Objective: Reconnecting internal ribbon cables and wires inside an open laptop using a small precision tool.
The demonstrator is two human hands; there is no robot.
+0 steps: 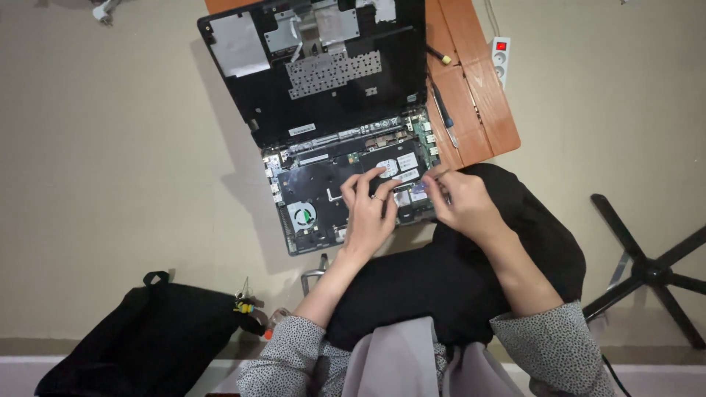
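An opened laptop base (323, 198) lies on the floor with its circuit board, round fan (302, 215) and black drive exposed. Its removed black cover (316, 66) lies just beyond it, inner side up. My left hand (370, 209) rests on the board with fingers spread, fingertips touching the black drive area. My right hand (460, 200) is pinched on a thin tool (435, 176) at the base's right edge, its tip pointing at the board.
A wooden board (478, 88) at the upper right carries a screwdriver (443, 114); a white power strip (501, 59) lies beside it. A black bag (140, 342) sits at the lower left. A black chair base (647, 272) stands at the right.
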